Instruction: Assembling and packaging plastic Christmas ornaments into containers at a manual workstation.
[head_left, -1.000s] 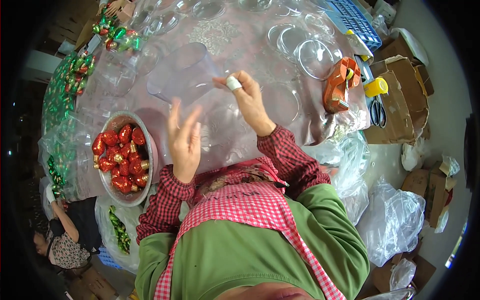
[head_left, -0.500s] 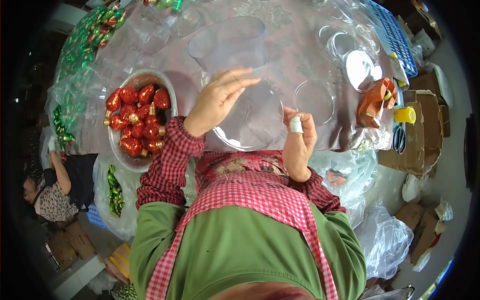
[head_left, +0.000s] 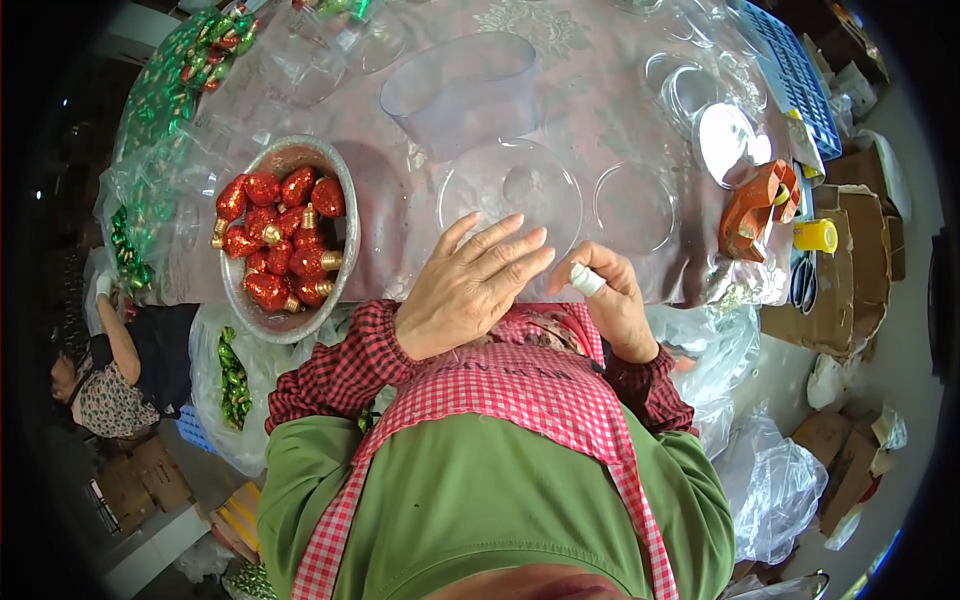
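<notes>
My left hand [head_left: 470, 285] lies flat with its fingers spread at the near edge of the table, fingertips on the rim of a clear round plastic dish [head_left: 510, 185]. My right hand [head_left: 612, 305] is beside it at the table edge, fingers curled, with white tape [head_left: 587, 279] around one finger; nothing shows in it. A metal bowl [head_left: 240, 300] of red glitter ornaments [head_left: 280, 230] with gold caps stands to the left of my left hand. Beyond the dish stands a clear plastic band [head_left: 465, 85] bent into a loop.
More clear round lids [head_left: 635, 205] and a white one [head_left: 730, 140] lie to the right, near an orange ribbon [head_left: 755, 205] and a yellow cap [head_left: 815, 235]. Cardboard boxes [head_left: 850, 270] stand at right, bags of green ornaments [head_left: 150, 110] at left. Another person [head_left: 100, 370] sits at lower left.
Both hands have drawn back toward my body to the table's near edge. The left hand slid off the clear dish's middle to its near rim, and the right hand has dropped lower.
</notes>
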